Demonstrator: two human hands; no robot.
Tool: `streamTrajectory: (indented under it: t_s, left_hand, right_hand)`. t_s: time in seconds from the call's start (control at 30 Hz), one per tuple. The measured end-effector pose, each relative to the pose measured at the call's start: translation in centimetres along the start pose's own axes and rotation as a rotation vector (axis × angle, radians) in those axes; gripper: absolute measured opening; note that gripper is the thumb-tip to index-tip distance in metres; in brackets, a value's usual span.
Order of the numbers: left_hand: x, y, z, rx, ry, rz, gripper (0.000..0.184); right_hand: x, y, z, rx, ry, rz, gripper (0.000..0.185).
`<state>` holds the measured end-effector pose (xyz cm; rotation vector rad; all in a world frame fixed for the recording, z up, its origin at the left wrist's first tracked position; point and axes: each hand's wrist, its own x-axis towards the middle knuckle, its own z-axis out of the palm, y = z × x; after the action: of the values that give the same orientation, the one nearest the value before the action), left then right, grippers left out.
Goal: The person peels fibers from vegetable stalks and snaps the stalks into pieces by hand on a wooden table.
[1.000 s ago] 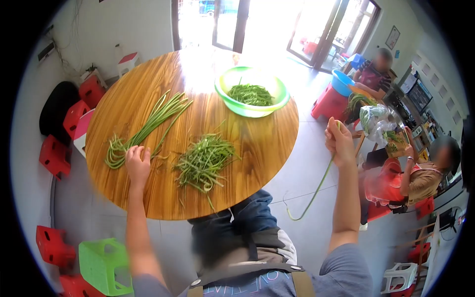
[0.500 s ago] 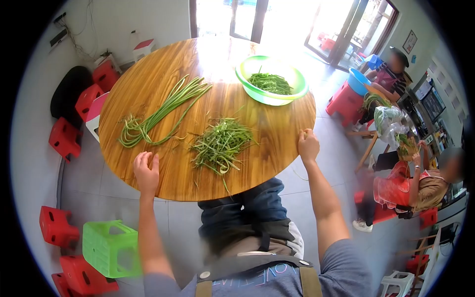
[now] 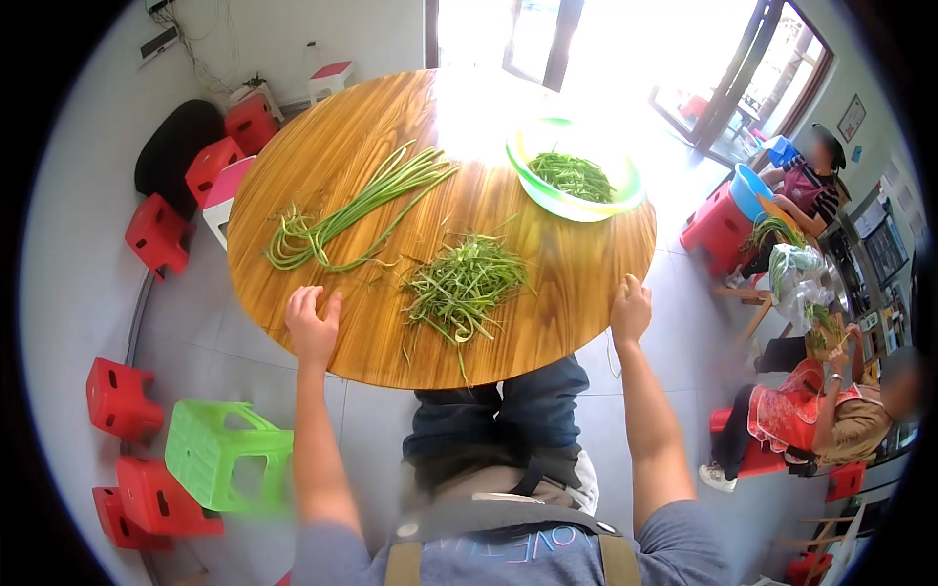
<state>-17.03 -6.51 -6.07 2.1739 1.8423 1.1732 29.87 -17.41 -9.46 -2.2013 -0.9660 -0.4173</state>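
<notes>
At the left of the round wooden table [image 3: 547, 322], long green stems [image 3: 366, 203] lie in a loose bundle, and below them the left hand [image 3: 313, 327] rests by the edge, fingers apart. A heap of thin trimmings [image 3: 466, 283] sits at centre, a green bowl [image 3: 576, 208] of cut stems [image 3: 572, 177] at upper right. At the right edge, the right hand's [image 3: 631, 311] fingers are clamped on a mostly hidden thin strand [image 3: 613, 359].

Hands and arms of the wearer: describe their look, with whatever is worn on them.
The left hand and right hand are ungloved, with five fingers each. No watch or bracelet shows. Each forearm is uncovered; short, plain grey-blue sleeves cover the upper arms.
</notes>
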Motion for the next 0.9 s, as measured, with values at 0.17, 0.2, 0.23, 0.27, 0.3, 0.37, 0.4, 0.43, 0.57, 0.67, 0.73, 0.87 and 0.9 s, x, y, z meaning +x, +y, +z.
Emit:
streamTrajectory:
  t_s: [0.17, 0.2, 0.23, 0.27, 0.3, 0.37, 0.4, 0.43, 0.57, 0.67, 0.73, 0.87, 0.9]
  left_hand:
    - [-0.2, 0.0, 0.5, 0.115, 0.03, 0.132, 0.037]
    - [-0.3, -0.2, 0.9, 0.126, 0.029, 0.149, 0.037]
    - [-0.3, -0.4, 1.3, 0.128, 0.043, 0.162, 0.037]
    - [-0.4, -0.7, 1.6, 0.122, 0.045, 0.177, 0.036]
    - [-0.5, -0.5, 1.5, 0.12, 0.044, 0.188, 0.036]
    - [-0.3, -0.1, 1.2, 0.114, 0.044, 0.193, 0.035]
    - [-0.2, 0.3, 0.9, 0.11, 0.036, 0.19, 0.035]
    - [-0.4, 0.6, 0.6, 0.105, 0.013, 0.191, 0.034]
    - [-0.5, 0.3, 1.3, 0.061, 0.017, 0.131, 0.033]
    - [-0.5, 0.4, 0.7, 0.063, -0.001, 0.128, 0.032]
    - [-0.5, 0.4, 0.8, 0.057, -0.025, 0.121, 0.031]
    - [-0.4, -1.7, 2.4, 0.041, 0.01, 0.196, 0.03]
    - [-0.5, -2.3, 2.8, 0.042, 0.021, 0.219, 0.03]
  right_hand:
    - [0.0, 0.9, 1.0, 0.043, 0.029, -0.004, 0.024]
    - [0.0, 0.9, 0.8, 0.037, 0.007, 0.017, 0.024]
    - [0.0, 0.8, 0.6, 0.05, 0.018, 0.02, 0.023]
    - [0.0, 0.7, 0.6, 0.064, 0.025, 0.021, 0.023]
    - [0.0, 0.7, 0.6, 0.078, 0.027, 0.022, 0.023]
    - [0.2, 0.6, 0.9, 0.118, 0.038, 0.042, 0.021]
    - [0.1, 0.6, 1.0, 0.135, 0.044, 0.061, 0.021]
    - [-0.3, 0.7, 0.8, 0.133, 0.031, 0.067, 0.02]
    - [0.3, 0.4, 0.4, 0.103, 0.008, 0.068, 0.018]
    - [0.2, 0.1, 0.3, 0.104, -0.024, 0.094, 0.018]
    - [0.3, 0.0, 0.2, 0.111, -0.024, 0.11, 0.018]
    - [0.2, -0.1, 0.1, 0.11, -0.008, 0.084, 0.019]
    - [0.2, -0.2, 0.1, 0.091, 0.004, 0.086, 0.019]
